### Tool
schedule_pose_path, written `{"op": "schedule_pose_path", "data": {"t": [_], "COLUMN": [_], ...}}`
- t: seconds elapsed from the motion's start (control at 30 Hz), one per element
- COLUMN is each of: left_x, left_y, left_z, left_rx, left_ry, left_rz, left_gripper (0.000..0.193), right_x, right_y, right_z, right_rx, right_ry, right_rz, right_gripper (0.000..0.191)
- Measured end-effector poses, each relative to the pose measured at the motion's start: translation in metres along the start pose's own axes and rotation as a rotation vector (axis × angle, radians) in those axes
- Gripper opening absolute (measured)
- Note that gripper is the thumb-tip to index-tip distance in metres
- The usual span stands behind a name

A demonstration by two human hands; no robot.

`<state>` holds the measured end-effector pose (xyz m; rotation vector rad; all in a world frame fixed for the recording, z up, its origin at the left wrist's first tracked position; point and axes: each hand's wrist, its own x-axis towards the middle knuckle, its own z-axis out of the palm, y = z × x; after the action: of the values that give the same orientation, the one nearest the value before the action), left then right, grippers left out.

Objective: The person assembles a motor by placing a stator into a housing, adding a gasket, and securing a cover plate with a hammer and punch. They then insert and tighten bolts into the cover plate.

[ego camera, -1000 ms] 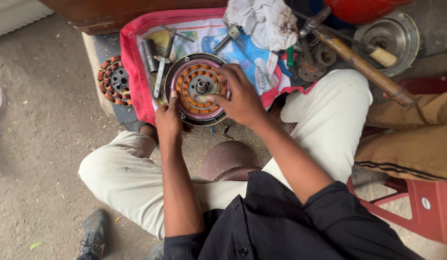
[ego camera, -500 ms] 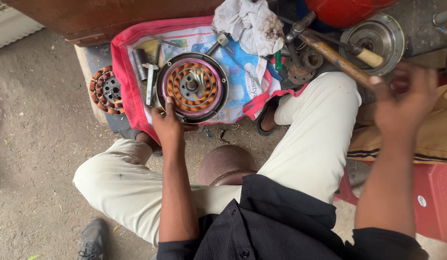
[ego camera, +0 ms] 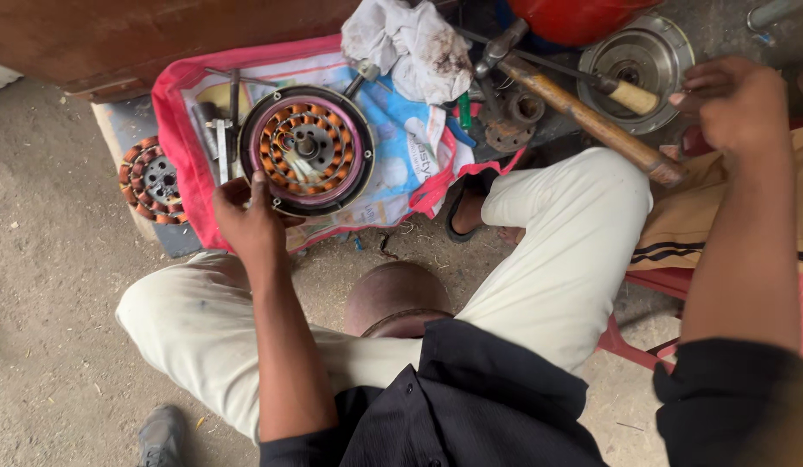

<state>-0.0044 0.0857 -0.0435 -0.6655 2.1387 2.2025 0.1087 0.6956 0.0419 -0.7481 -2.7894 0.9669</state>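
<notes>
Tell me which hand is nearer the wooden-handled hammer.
Right. The right hand hovers just beyond the end of the hammer handle, while the left hand grips the round coil assembly rim far across.

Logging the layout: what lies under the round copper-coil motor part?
The round motor part rests on a printed sack with red edging, the left hand at its rim. Whatever lies beneath the sack is covered.

A second ago I had both hands on the round motor housing point(ego camera: 307, 149), my right hand point(ego camera: 737, 102) laid over its copper coils. Since then I've lifted that hand away and swung it far right; now it hovers, fingers curled, just beside the silver metal disc point(ego camera: 636, 59) near the hammer's wooden handle point(ego camera: 591, 119). The coils now show uncovered.
</notes>
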Motion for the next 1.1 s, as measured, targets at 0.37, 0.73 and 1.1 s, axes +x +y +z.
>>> {"op": "schedule_pose_path", "data": {"t": [0.37,0.73,1.1], "left_x": [-0.018,-0.028,-0.046], "left_y": [0.003,0.013,0.024], "left_z": [0.007,0.025,0.051], "left_rx": [0.482,0.410,0.469], "left_ry": [0.166,0.143,0.193], "left_rz": [0.361,0.458,0.768], "left_gripper": [0.043,0.042,0.041], "right_x": [0.056,0.046,0.017], "right_y": [0.002,0.026,0.021], "right_z": [0.035,0.036,0.016], "right_rx": [-0.499,-0.541,0.401], "right_ry": [-0.347,-0.048,-0.062], "right_rz": [-0.254,-0.454,0.109], "right_gripper": [0.066,0.038,0.035]}}
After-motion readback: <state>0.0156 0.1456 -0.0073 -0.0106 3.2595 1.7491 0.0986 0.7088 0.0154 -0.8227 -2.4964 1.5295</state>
